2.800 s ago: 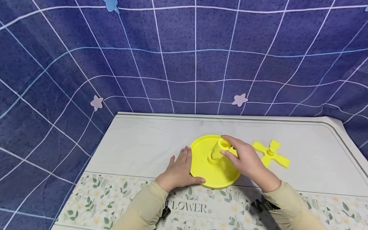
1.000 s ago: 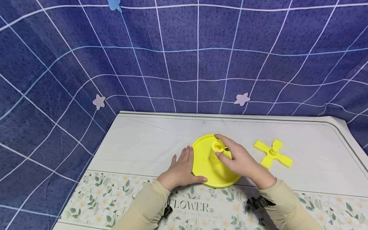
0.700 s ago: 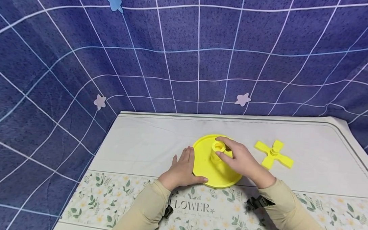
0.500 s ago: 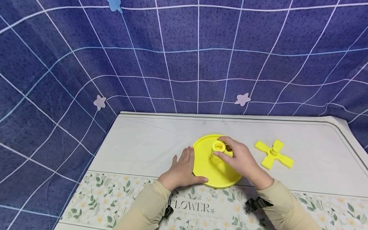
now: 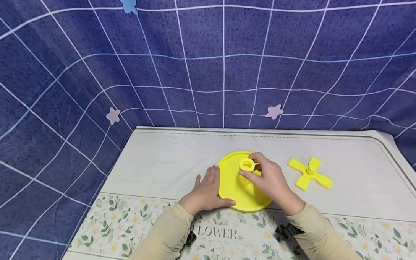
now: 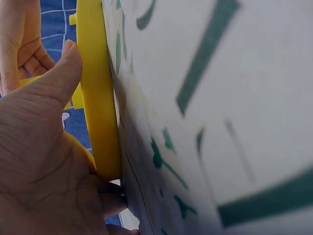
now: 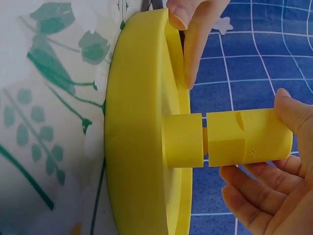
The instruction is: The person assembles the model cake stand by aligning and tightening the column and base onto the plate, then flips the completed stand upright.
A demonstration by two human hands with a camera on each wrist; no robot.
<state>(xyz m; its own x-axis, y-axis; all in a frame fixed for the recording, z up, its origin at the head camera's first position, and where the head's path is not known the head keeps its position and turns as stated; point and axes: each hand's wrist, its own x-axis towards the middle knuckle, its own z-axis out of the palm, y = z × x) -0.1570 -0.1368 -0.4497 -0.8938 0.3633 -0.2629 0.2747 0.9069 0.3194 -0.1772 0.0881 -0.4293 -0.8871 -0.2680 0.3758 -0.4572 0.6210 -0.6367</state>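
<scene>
Leaning earlier, the yellow tube (image 7: 250, 138) now stands upright over the post (image 7: 184, 141) of the round tray (image 5: 229, 186), white tabletop (image 5: 167, 161) stretching left, a four-armed piece (image 5: 309, 172) apart at right. The right hand (image 5: 271, 179) curls round the tube; the left hand (image 5: 205, 194), fingers straight, touches the tray's left side.

Yellow tray (image 5: 230, 186), yellow cylinder (image 7: 254, 139), blue gridded backdrop (image 5: 204, 38), flower-printed white tablecloth (image 5: 165, 166)
</scene>
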